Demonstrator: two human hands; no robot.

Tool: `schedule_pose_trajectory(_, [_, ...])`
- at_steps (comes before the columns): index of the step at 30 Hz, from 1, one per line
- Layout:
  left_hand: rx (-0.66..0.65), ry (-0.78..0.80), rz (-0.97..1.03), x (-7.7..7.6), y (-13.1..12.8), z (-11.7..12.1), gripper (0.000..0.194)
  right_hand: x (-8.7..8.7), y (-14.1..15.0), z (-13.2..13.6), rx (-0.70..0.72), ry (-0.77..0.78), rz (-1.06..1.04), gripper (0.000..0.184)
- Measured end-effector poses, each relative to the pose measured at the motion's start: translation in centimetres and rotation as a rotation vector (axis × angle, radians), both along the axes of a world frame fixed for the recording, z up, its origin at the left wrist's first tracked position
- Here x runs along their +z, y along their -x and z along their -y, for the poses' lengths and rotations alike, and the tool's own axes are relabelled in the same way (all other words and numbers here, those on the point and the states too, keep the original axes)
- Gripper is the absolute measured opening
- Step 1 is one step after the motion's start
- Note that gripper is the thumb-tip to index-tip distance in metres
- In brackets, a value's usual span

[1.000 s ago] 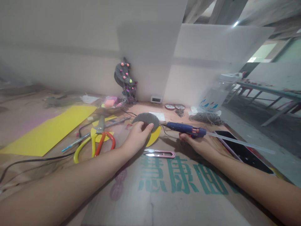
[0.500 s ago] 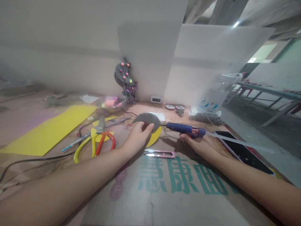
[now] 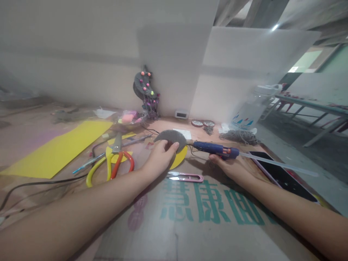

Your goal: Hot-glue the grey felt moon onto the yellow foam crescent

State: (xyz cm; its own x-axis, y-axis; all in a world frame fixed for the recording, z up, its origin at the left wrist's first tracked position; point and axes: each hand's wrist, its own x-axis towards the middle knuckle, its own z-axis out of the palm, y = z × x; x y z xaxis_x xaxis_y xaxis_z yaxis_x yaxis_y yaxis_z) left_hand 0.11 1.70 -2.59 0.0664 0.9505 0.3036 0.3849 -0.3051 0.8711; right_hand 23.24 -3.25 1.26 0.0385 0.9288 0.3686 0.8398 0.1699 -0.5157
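Note:
My left hand (image 3: 162,156) is closed on a grey felt crescent (image 3: 172,135), thumb on its near face. Behind and below it shows a yellow paper piece (image 3: 179,158); whether the two are joined I cannot tell. In my right hand (image 3: 224,164) is a blue hot glue gun (image 3: 216,148), its nozzle pointing left at the right edge of the grey piece. A long clear glue stick (image 3: 277,164) sticks out of its back end. Pink-handled thread snips (image 3: 187,177) lie on the cardboard just in front of my left hand.
Scissors (image 3: 115,159) with yellow and red handles, a pen (image 3: 89,163) and yellow paper (image 3: 59,148) lie to the left. A beaded grey crescent (image 3: 143,87) stands against the wall. On the right are a phone (image 3: 282,175), grey yarn (image 3: 239,137) and a water bottle (image 3: 248,108).
The whole view has shifted very slightly. Both hands keep their hold, and the glue gun's nozzle stays at the edge of the grey piece.

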Motion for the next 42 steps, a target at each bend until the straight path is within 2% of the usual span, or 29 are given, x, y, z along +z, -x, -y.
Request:
schedule_pose_trajectory(3, [0.002, 0.004, 0.005, 0.0, 0.0, 0.0, 0.040, 0.2, 0.2, 0.0, -0.048, 0.082, -0.024, 0.030])
schedule_pose_trajectory(6, [-0.012, 0.018, 0.008, 0.1, 0.0, 0.0, 0.040, 0.4, 0.3, 0.1, -0.046, 0.063, -0.024, 0.026])
schedule_pose_trajectory(11, [-0.017, 0.021, -0.002, 0.2, 0.1, 0.1, 0.039, 0.1, 0.1, 0.0, 0.007, 0.038, -0.037, 0.031])
schedule_pose_trajectory(16, [-0.018, 0.023, 0.006, 0.0, 0.0, 0.1, 0.040, 0.6, 0.5, 0.3, -0.044, 0.053, -0.012, 0.026])
schedule_pose_trajectory(21, [-0.020, 0.028, 0.006, -0.1, -0.1, 0.0, 0.039, 1.3, 0.9, 0.6, -0.056, 0.091, 0.044, 0.029])
schedule_pose_trajectory(25, [-0.020, 0.029, -0.008, 0.2, 0.0, 0.1, 0.039, 1.6, 1.1, 0.8, -0.073, 0.050, 0.090, 0.021])
schedule_pose_trajectory(29, [-0.017, 0.016, 0.002, 0.4, 0.0, 0.3, 0.038, 1.8, 1.3, 0.8, -0.107, 0.091, 0.086, 0.018])
schedule_pose_trajectory(42, [-0.008, 0.034, 0.046, 0.3, -0.1, 0.2, 0.038, 0.1, -0.3, -0.5, -0.058, 0.042, 0.015, 0.034])
